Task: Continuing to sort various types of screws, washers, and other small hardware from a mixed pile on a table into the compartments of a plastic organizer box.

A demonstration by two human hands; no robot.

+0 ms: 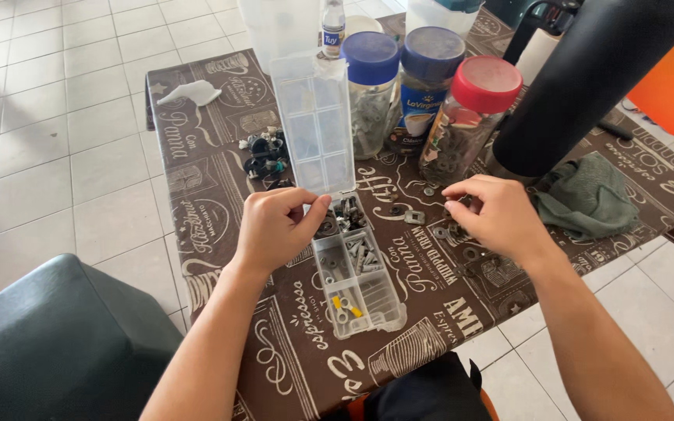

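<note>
Left hand (pixel 274 230) pinches small metal hardware above clear plastic organizer (pixel 356 277); right hand (pixel 497 218) curls over washers (pixel 462 234).

Bright, even daylight; soft shadows fall under the left hand (pixel 274 226) and right hand (pixel 493 214). Focus is sharp, with slight wide-angle stretch at the edges.

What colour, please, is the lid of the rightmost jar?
Red, on the clear jar's lid; head view shows it best.

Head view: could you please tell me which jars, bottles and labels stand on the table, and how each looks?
Red-lidded jar: right of the row, clear, tilted, holding dark washers.
Middle jar: blue lid, blue label picturing a cup.
Left jar: blue lid, clear, grey hardware inside.
Small bottle: behind, clear, blue-white label.
</note>
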